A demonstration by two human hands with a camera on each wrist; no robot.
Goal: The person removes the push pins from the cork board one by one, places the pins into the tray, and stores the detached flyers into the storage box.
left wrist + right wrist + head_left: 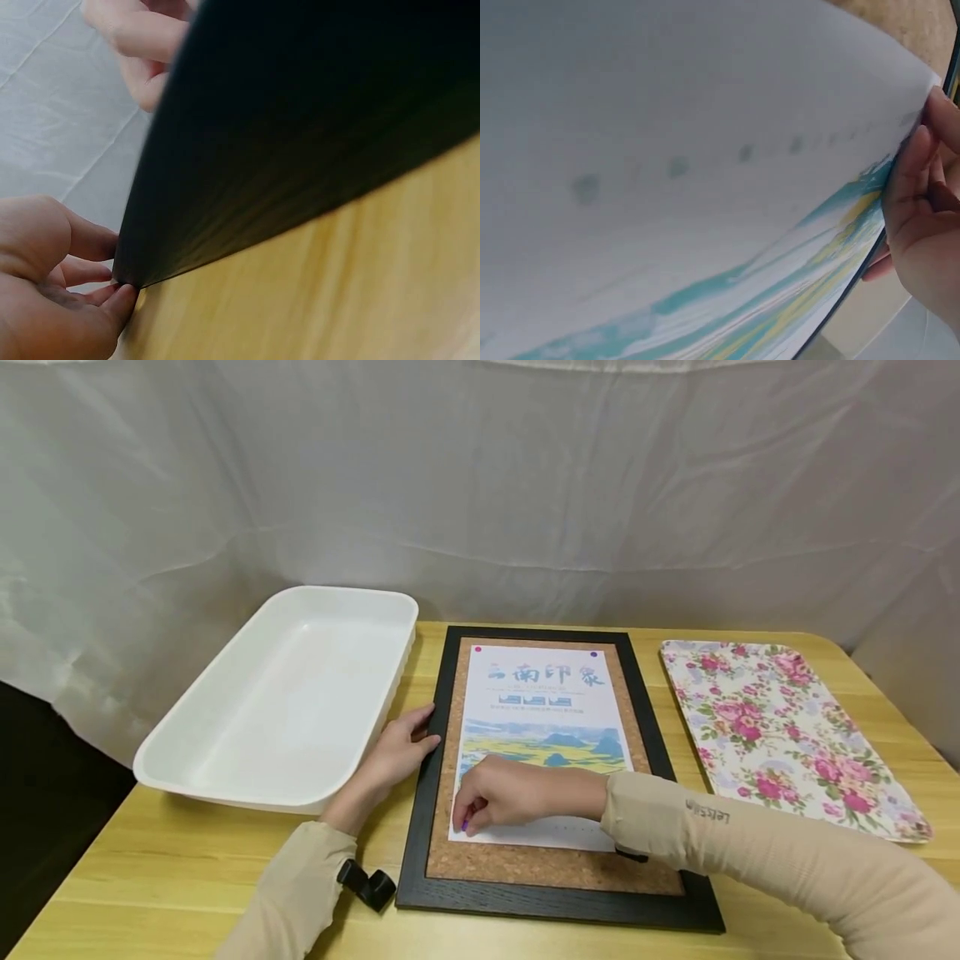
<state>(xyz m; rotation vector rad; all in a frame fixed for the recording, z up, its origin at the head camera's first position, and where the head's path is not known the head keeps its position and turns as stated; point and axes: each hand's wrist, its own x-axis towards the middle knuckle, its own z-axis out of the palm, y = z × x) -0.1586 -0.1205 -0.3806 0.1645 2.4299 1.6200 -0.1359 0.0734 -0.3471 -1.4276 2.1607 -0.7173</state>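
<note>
A framed cork board (555, 893) with a black border lies on the table. On it lies a printed poster (536, 735) with blue lettering and a landscape, a pink push pin (477, 649) at its top left corner and a dark purple one at its top right. My right hand (498, 793) pinches a purple push pin (465, 825) at the poster's lower left corner. In the right wrist view, those fingertips are right at the paper's corner. With fingertips and thumb, my left hand (397, 747) grips the board's left edge, also seen in the left wrist view.
A deep white tray (300, 693) stands to the left, close beside my left forearm. At the right lies a flat floral tray (780, 735). A pale curtain (480, 485) hangs behind the wooden table (150, 877).
</note>
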